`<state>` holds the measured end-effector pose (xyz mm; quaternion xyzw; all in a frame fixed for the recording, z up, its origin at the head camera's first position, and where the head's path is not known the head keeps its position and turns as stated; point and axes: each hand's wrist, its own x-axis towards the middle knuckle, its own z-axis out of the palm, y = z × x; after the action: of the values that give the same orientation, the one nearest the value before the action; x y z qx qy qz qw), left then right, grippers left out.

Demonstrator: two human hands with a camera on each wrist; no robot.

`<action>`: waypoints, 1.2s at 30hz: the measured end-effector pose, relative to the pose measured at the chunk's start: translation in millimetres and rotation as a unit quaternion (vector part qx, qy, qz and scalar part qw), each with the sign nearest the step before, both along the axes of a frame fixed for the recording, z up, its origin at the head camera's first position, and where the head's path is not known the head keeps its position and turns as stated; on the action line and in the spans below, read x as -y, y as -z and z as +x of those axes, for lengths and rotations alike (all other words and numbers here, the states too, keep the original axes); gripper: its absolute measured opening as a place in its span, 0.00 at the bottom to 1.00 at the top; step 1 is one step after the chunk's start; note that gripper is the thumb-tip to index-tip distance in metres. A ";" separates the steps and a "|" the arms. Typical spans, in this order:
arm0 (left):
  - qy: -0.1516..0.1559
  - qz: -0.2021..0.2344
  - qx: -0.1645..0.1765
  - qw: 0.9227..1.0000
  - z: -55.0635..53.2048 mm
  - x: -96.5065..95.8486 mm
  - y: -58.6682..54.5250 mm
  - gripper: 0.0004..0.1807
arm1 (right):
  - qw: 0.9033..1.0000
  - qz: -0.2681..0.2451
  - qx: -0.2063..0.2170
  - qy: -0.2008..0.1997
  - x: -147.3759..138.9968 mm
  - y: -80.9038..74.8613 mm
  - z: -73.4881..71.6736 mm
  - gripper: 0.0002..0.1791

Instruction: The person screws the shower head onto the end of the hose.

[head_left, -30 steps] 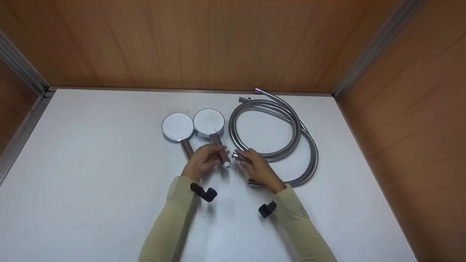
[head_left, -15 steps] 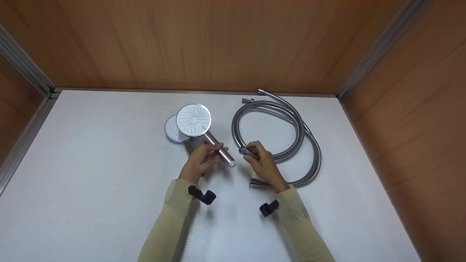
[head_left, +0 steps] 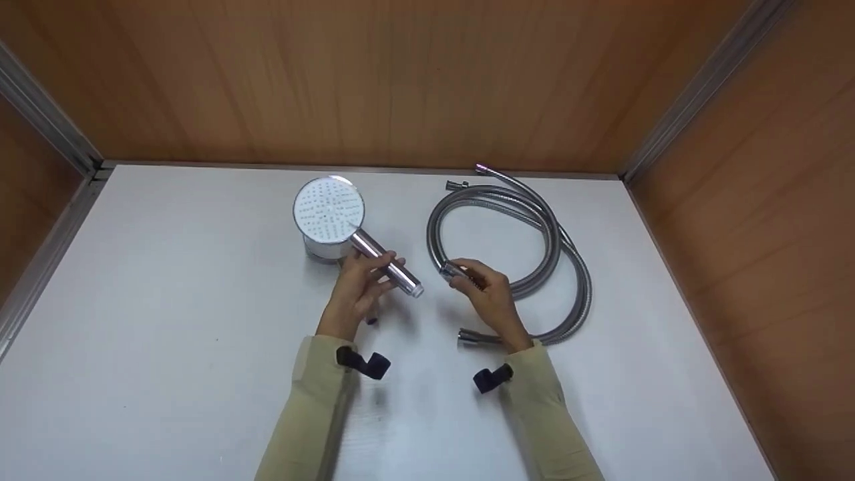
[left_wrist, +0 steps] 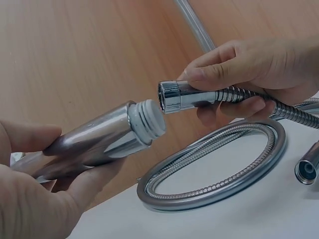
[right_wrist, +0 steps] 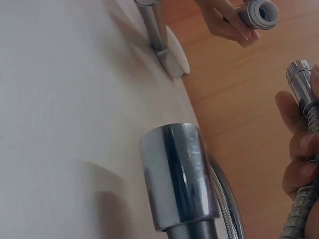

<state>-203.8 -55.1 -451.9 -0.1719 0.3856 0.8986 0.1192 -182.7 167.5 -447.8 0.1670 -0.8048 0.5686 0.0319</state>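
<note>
1. Shower head [head_left: 329, 210] is sitting in the left hand [head_left: 351, 290], with thumb and fingers pinching around its shiny handle. It's hanging over the table, showing its white dotted face to the head camera.
2. Right hand [head_left: 491, 296] is doing its own pinch, with fingers curling round a chrome connector [left_wrist: 187, 95] and the ribbed hose just behind it.
3. White threaded tip [left_wrist: 147, 120] of the handle is facing the connector's mouth, pretty near but apart.
4. Second shower head [right_wrist: 153, 27] is resting on the table under the held one, mostly hiding from the head camera.
5. Coiled metal hose [head_left: 549, 240] is lying off to the right. Another chrome end [right_wrist: 177, 174] is lying near the right wrist, and two more ends [head_left: 457, 186] are sitting toward the back.
6. White table [head_left: 167, 300] is running back to a wood-grain wall [head_left: 374, 80], and khaki sleeves [head_left: 304, 401] are covering both forearms.
</note>
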 end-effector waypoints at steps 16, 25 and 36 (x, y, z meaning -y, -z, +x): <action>-0.063 -0.031 -0.088 0.994 16.9 11.5 -8.3 0.28 | 0.998 0.002 -0.046 -0.045 6.7 -14.6 12.9 0.15; -0.081 -0.067 -0.140 0.985 21.0 10.5 -4.4 0.25 | 0.995 0.005 -0.097 -0.034 8.3 -14.6 15.5 0.14; -0.101 -0.049 -0.201 0.973 36.3 12.8 -5.1 0.16 | 0.992 -0.022 -0.120 -0.024 -11.0 12.1 9.1 0.15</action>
<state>-167.6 -67.9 -446.7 -0.0319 0.4261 0.9021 -0.0604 -173.5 178.5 -459.9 0.2526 -0.7782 0.5626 0.1188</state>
